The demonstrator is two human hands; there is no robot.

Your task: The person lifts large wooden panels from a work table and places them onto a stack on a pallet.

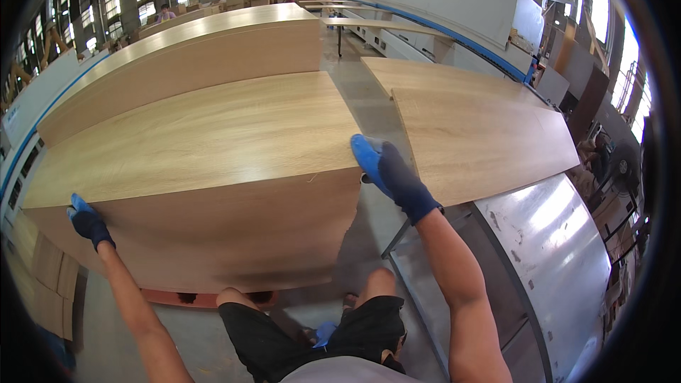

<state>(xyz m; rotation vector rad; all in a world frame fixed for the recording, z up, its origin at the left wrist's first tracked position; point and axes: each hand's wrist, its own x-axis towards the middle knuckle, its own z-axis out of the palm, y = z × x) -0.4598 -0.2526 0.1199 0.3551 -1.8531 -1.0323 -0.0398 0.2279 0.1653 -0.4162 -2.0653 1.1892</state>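
Observation:
In front of me stands a tall stack of light wood-grain boards (206,135), its top face pale and its near side brownish. My left hand (89,223), in a dark blue glove with light blue fingers, grips the top board's near edge close to the left corner. At the near right corner my right hand (394,174), gloved the same way, holds the board's right edge with its fingers together. The undersides of both grips are hidden. A thin loose strand (312,178) lies at the near edge of the top board.
Behind is a second board stack (213,50). To the right, more wood-grain boards (489,135) lie beside a metal-topped table (550,241) with a grey frame. A red pallet (163,298) sits under the near stack. A long white and blue machine (440,7) runs along the back right.

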